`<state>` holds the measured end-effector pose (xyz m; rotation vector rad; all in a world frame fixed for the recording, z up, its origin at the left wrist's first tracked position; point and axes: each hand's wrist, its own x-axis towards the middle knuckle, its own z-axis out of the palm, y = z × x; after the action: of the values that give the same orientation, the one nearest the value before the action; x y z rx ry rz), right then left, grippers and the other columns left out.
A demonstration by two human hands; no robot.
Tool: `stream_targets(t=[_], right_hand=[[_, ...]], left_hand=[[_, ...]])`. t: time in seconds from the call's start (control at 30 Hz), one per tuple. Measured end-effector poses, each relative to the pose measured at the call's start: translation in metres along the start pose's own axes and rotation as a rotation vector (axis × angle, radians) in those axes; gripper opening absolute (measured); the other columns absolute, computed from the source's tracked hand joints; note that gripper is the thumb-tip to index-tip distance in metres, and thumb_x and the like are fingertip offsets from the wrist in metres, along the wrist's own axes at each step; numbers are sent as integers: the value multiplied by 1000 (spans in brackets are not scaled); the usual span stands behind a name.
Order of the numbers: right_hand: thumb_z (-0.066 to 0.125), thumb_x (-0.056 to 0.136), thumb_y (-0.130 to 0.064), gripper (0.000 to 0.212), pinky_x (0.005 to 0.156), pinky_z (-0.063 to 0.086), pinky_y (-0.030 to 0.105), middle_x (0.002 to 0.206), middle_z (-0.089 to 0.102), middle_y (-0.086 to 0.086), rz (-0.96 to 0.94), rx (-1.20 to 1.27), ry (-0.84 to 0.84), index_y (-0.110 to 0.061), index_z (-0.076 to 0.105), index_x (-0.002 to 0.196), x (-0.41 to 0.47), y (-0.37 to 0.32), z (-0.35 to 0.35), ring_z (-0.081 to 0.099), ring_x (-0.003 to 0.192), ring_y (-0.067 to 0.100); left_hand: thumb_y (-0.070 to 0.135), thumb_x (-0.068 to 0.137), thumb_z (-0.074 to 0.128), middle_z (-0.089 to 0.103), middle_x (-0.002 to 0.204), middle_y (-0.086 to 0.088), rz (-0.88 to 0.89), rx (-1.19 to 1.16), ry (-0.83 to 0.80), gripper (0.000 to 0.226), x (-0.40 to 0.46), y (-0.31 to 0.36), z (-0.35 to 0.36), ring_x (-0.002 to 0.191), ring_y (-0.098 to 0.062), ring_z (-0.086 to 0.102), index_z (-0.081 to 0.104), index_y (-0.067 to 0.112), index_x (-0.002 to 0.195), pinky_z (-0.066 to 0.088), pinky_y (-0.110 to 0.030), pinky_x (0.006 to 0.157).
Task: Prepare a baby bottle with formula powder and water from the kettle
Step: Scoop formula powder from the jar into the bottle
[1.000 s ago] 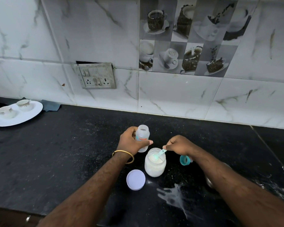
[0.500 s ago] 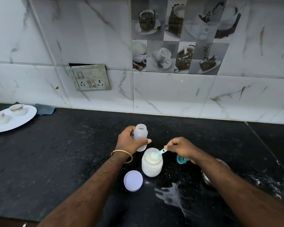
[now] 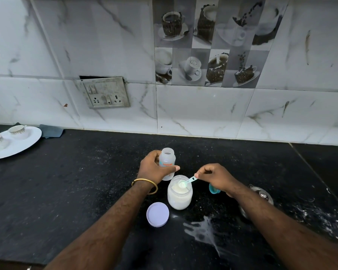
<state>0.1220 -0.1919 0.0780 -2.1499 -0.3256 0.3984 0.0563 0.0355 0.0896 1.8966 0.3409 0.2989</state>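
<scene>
Nearest: white powder spill [image 3: 205,228] smeared on the black counter [image 3: 66,191], in front of the jar. Lilac lid [image 3: 157,214] lies flat on the counter just left-front of the formula jar [image 3: 180,193], so the jar is open and roughly full of powder.

Step in hand, as I read it: scooping formula. Right hand [image 3: 215,177] pinches the handle of the teal scoop [image 3: 186,182] between thumb and curled fingers; the bowl sits loaded with powder right above the jar mouth, at the surface. Left hand [image 3: 154,169] wraps the baby bottle [image 3: 166,163], fingers curled round its body, thumb across the front. Bottle is upright, cap off, mouth open, just behind and left of the jar. Can't tell if any powder is in it yet.

Teal bottle cap [image 3: 214,190] sits half hidden under the right wrist. Metal kettle [image 3: 260,193] is beyond the right forearm, mostly covered; only lid and knob show.

Next move calls for: lift scoop level, short travel up-left to the bottle mouth, tip in. The mouth is narrow, so overshoot would add to the spill. Water from the kettle not started, I'd judge.

Far left: white plate [image 3: 27,142] with two cups [image 3: 18,130], well apart.
</scene>
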Motion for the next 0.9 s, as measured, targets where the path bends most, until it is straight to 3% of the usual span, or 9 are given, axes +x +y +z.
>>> stream_targets(t=[0.13,0.33,0.53,0.7,0.9], right_hand=[[78,85,-26,8,81,52,29,88,78,3,-14,-16,1,-18,79,81,-3,0,1,70,86,17],[78,85,-28,8,75,49,24,87,77,-1,8,-44,21,-21,79,80,-6,-3,2,67,82,11],[76,87,-28,14,58,46,21,73,72,-5,76,-63,35,-14,77,83,-12,-8,0,59,65,7],[71,91,-25,17,43,38,17,78,72,-1,414,252,-56,-10,72,100,-20,-21,2,55,51,7],[73,90,-22,15,44,43,18,75,73,-1,460,445,-74,-12,71,100,-28,-38,-17,60,52,7]], left_hand=[[25,57,97,72,97,-1,0,5,0,55,0,-1,0,90,-18,71,65,16,100,62,-37,81],[25,56,97,73,97,1,-6,-2,-6,55,-1,-3,-1,89,-16,71,64,19,100,62,-37,81],[24,58,96,72,98,2,6,-9,-11,55,-2,0,1,90,-15,70,64,19,103,61,-34,81],[25,57,96,72,100,3,8,-11,-6,55,-2,-3,1,91,-15,70,64,20,102,61,-37,83],[23,57,97,72,98,2,22,-42,10,54,-2,-1,4,91,-18,71,66,20,101,62,-39,82]])
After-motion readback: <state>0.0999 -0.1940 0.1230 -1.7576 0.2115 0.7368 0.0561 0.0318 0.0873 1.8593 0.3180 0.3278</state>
